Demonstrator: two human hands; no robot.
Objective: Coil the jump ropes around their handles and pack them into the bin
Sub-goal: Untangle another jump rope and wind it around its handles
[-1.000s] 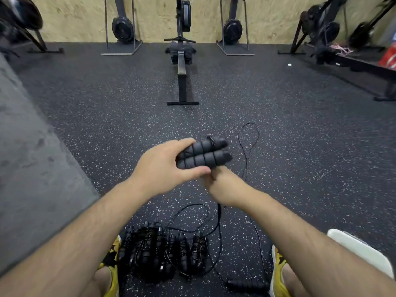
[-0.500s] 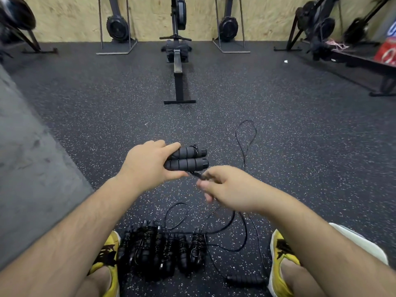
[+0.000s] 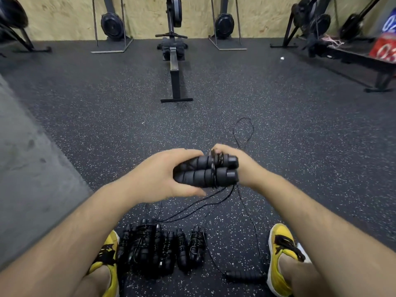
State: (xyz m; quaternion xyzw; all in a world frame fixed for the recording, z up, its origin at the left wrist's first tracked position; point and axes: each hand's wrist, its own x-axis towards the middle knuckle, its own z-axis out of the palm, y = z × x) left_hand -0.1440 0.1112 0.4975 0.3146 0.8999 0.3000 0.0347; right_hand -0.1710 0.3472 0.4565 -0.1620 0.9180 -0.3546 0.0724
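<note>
Black speckled rubber floor (image 3: 128,116) meets a plywood wall (image 3: 64,16) at the top, with a black rowing machine (image 3: 174,61) at upper centre. At centre, the left hand (image 3: 158,176) grips two black foam jump-rope handles (image 3: 203,175). The right hand (image 3: 243,166) curls over the thin black cord (image 3: 216,159) wound round them.

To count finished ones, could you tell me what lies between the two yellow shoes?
Head view: a row of coiled black jump ropes, plus loose black cord and one black handle.
</note>
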